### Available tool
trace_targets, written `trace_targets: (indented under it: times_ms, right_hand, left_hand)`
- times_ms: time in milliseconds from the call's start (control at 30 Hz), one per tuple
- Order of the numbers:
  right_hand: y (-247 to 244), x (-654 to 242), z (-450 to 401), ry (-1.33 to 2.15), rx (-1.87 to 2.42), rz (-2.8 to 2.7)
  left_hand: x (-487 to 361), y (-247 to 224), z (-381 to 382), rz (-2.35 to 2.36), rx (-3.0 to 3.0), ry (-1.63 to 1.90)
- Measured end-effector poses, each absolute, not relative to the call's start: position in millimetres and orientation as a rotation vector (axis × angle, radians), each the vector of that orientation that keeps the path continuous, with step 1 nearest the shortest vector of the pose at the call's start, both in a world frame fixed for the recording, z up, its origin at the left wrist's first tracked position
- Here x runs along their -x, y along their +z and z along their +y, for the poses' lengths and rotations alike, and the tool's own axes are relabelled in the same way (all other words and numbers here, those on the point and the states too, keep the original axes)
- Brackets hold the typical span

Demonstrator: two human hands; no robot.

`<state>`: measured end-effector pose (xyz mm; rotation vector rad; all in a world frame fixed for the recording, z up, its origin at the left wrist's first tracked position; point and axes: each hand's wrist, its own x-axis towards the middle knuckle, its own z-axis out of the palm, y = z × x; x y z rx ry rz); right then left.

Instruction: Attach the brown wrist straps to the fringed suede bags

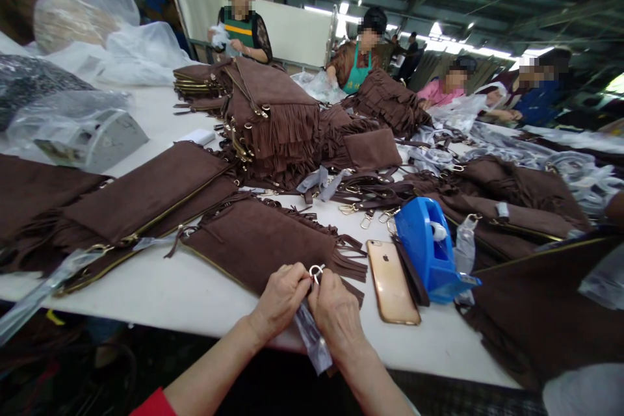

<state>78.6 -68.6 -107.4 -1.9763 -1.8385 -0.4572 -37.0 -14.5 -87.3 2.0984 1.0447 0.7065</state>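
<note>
My left hand and my right hand meet at the table's front edge, fingers closed in a pinch. Between their fingertips a shiny metal clasp sticks up. Below it, a plastic-wrapped strap hangs down between the hands; the fingers hide where it joins the clasp. Just beyond my hands lies a dark brown fringed bag, flat, with a gold zipper along its near side.
A phone and a blue tape dispenser stand right of my hands. Stacked brown bags rise behind. Loose straps with metal clips lie midway. More bags are at left. Several co-workers sit or stand across the table.
</note>
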Motion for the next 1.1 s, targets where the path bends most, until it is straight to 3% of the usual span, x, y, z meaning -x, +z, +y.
trace_targets:
  times_ms: [167,333,433,533,667,900,1000,1100]
  right_hand:
    - [-101,-78,-87,-0.224,1.992,-1.805]
    - [-67,-115,-116,0.591,1.943,-1.758]
    - [-51,-133,-125,0.768,1.940,-1.674]
    - [-48,-130,-124,0.712,1.955,-1.777]
    - [-57,-106,-108,0.279,2.238,-1.854]
    - [-44,-78,-90,-0.113,2.095,-1.933]
    - [-16,-82,-81,-0.123,2.076,-1.999]
    - [18,-98,-65,0.120,2.087,-1.925]
  left_hand:
    - [37,-81,-15,1.005,-2.119,0.661]
    - [86,-74,-6,0.781,-2.564,0.589]
    - [138,-79,9,0.810,-3.015,0.651]
    - [174,-90,36,0.948,-3.303,0.778]
    - [172,-94,71,0.883,-3.431,0.947]
    - [135,-15,42,0.742,-3.208,1.501]
    - [126,17,22,0.736,-3.157,1.495]
    - [121,35,12,0.783,-3.217,1.508]
